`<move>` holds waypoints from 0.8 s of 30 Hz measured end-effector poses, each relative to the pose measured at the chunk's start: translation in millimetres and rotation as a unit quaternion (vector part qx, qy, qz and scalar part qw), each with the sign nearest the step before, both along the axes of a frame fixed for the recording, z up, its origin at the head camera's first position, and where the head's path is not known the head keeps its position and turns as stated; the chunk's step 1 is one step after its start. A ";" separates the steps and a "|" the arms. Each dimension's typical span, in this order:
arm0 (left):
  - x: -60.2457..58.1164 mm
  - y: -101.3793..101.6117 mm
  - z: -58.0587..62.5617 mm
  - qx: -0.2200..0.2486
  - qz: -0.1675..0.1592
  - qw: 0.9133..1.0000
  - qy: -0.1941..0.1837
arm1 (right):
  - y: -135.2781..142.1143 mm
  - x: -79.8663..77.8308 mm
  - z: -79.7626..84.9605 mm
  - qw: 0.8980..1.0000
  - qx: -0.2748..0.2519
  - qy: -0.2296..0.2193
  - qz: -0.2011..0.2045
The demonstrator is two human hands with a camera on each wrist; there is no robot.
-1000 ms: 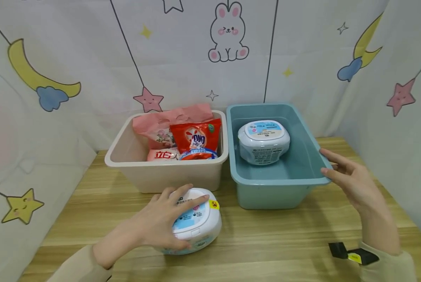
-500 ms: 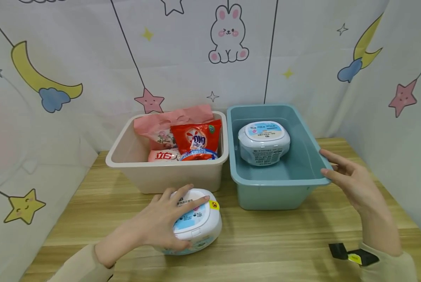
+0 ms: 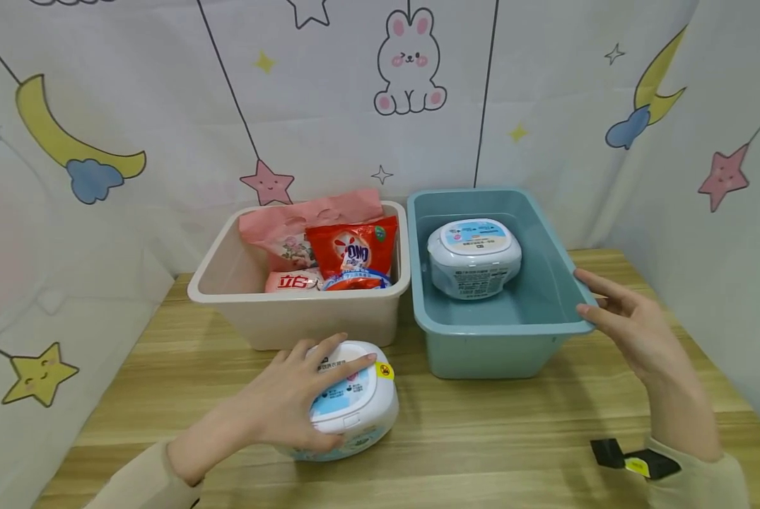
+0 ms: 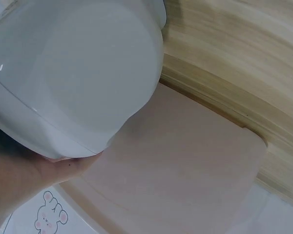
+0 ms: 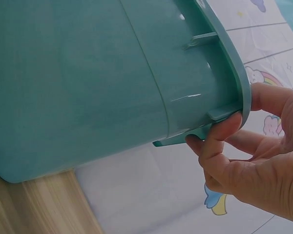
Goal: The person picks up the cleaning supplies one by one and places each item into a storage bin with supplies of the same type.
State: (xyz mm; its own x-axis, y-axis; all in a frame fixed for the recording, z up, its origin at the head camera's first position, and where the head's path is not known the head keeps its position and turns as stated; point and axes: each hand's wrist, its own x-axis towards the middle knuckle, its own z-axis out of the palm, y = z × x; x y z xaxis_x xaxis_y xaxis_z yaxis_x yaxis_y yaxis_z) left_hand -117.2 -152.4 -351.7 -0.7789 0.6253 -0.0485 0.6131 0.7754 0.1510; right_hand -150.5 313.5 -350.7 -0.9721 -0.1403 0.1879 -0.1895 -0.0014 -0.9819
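A white lidded detergent tub (image 3: pixel 370 412) with a blue label stands tilted on the table in front of the beige bin. My left hand (image 3: pixel 290 403) grips it, fingers spread over the lid and thumb against the near side. In the left wrist view the pale wall of the tub (image 4: pixel 83 73) fills the upper left. At the right, my right hand (image 3: pixel 640 339) pinches the right rim of the blue-green bin (image 3: pixel 507 329). Fingers (image 5: pixel 224 129) curl beneath that rim in the right wrist view. A second white tub (image 3: pixel 475 261) sits inside this bin.
Left of the blue-green bin is a beige bin (image 3: pixel 303 318). It holds a pink bag (image 3: pixel 297 237), a red ONO detergent bag (image 3: pixel 354 247) and other packets. Both bins stand on the wooden table (image 3: pixel 481 452), with a printed white curtain (image 3: pixel 329 92) close behind.
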 end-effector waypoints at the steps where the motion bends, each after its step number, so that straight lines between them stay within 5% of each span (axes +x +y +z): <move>1: 0.2 -0.5 -0.3 0.002 -0.002 1.000 0.006 | -0.4 -0.1 0.0 1.000 -0.003 0.000 0.000; 24: -1.4 6.3 7.8 0.003 -0.056 0.997 0.047 | -1.4 -0.7 -0.8 1.000 -0.010 0.003 0.003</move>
State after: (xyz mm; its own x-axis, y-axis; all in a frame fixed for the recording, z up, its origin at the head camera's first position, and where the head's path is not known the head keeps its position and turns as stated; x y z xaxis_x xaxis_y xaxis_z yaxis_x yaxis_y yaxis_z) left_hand -118.6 -146.1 -343.9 -0.7045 0.7092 0.0242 0.7080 0.7001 0.0932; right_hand -151.2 312.1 -351.4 -0.9700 -0.1428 0.1968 -0.1955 -0.0230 -0.9804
